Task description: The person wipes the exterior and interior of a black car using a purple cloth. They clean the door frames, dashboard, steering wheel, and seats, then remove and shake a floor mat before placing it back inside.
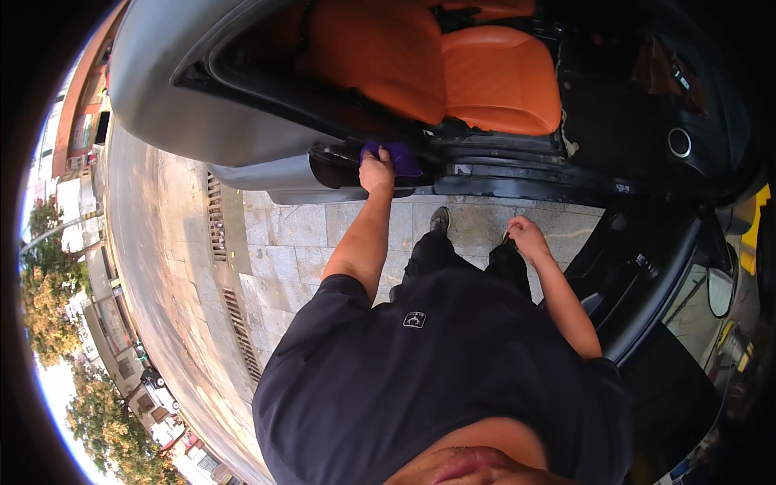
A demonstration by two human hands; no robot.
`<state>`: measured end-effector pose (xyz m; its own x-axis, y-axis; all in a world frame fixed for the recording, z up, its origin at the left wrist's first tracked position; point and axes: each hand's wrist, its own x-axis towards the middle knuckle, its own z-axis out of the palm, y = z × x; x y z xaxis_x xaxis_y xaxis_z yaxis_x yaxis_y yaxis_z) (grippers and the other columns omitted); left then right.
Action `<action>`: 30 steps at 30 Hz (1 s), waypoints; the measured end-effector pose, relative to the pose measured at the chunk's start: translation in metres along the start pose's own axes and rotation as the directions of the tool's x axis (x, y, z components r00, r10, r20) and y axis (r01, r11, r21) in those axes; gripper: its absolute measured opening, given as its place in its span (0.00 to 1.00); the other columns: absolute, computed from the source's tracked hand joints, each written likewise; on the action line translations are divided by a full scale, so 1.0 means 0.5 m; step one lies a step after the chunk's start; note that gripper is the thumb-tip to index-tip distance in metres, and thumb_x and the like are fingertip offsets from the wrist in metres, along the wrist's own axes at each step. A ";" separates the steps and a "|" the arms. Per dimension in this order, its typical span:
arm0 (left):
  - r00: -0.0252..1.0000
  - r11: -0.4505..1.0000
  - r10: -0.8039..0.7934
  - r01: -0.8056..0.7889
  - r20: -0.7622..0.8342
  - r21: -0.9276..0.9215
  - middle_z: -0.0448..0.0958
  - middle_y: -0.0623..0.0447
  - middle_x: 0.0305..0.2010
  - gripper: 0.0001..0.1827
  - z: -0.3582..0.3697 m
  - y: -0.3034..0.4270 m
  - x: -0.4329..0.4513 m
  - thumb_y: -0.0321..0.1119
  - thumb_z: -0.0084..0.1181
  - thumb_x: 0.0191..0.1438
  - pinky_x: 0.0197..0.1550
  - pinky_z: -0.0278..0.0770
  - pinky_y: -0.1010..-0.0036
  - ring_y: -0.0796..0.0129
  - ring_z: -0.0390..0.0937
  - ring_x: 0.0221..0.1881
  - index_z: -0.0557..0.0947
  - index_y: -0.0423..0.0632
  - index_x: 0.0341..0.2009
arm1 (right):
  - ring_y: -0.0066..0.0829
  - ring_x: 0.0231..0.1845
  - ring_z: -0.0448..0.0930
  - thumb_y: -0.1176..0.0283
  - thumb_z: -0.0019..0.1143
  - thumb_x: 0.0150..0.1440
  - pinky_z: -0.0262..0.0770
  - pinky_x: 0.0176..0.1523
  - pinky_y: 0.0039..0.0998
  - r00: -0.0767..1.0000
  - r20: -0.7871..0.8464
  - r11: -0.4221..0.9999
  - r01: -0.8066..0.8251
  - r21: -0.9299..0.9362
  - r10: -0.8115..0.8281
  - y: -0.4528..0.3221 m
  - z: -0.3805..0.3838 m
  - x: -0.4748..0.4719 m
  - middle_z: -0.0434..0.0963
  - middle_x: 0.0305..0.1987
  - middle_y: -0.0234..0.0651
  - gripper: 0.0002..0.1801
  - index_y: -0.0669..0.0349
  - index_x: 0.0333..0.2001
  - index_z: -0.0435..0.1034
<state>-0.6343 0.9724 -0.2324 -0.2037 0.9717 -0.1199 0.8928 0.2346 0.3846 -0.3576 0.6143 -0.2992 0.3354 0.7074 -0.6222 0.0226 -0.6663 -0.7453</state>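
My left hand point(377, 171) is shut on a purple cloth point(405, 161) and presses it against the dark, glossy door jamb point(339, 159) of a grey car, behind the front seat. My fingers cover part of the cloth. Away from the bodywork, my right hand point(528, 237) hangs over the paving near my foot with its fingers curled; whether anything small is between them cannot be made out. An orange front seat point(503, 79) lies inside the doorway, beyond the black door sill point(515, 173).
At right the front door point(642, 291) stands wide, with its side mirror point(719, 292). Stone paving point(279, 230) lies underfoot, with metal drain grates point(216, 218) at left. Beyond them runs a road point(139, 200). Something yellow point(755, 230) stands at the far right.
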 end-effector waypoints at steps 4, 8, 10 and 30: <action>0.983 0.978 0.175 -0.166 0.062 -0.128 0.86 0.29 0.43 0.28 -0.076 -0.031 -0.010 0.58 0.59 0.68 0.52 0.82 0.45 0.30 0.85 0.49 0.87 0.41 0.44 | 0.26 0.38 0.82 0.69 0.58 0.67 0.79 0.46 0.31 1.000 -0.003 0.996 0.003 0.092 -0.003 0.005 0.015 0.002 0.85 0.38 0.32 0.12 0.63 0.49 0.80; 0.979 0.867 0.188 -0.206 -0.085 -0.453 0.79 0.39 0.25 0.25 -0.252 -0.062 -0.073 0.47 0.64 0.70 0.35 0.74 0.59 0.61 0.72 0.26 0.81 0.37 0.31 | 0.26 0.39 0.83 0.68 0.58 0.66 0.80 0.46 0.32 0.999 0.014 0.995 0.036 0.098 -0.037 0.009 0.089 0.001 0.86 0.39 0.32 0.14 0.63 0.50 0.80; 0.935 0.777 0.261 -0.352 -0.242 -0.523 0.78 0.45 0.23 0.25 -0.309 -0.078 -0.100 0.46 0.65 0.70 0.32 0.72 0.62 0.67 0.67 0.26 0.77 0.38 0.28 | 0.28 0.40 0.85 0.65 0.59 0.66 0.81 0.48 0.33 0.998 0.064 0.997 -0.018 0.081 0.013 0.004 0.128 -0.002 0.87 0.41 0.34 0.15 0.63 0.50 0.80; 0.868 0.715 -0.389 0.495 0.308 -0.494 0.86 0.42 0.61 0.28 0.318 -0.073 0.026 0.47 0.61 0.71 0.59 0.83 0.61 0.51 0.86 0.55 0.82 0.42 0.67 | 0.48 0.52 0.88 0.62 0.59 0.68 0.82 0.56 0.43 0.994 -0.063 0.996 -0.090 -0.013 0.089 0.054 0.164 -0.047 0.88 0.47 0.48 0.15 0.61 0.50 0.80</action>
<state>-0.6058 0.9716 -0.3936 -0.4004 0.7438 -0.5352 0.3391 0.6629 0.6675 -0.4419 0.5993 -0.3243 0.3948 0.6292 -0.6695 0.0048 -0.7301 -0.6834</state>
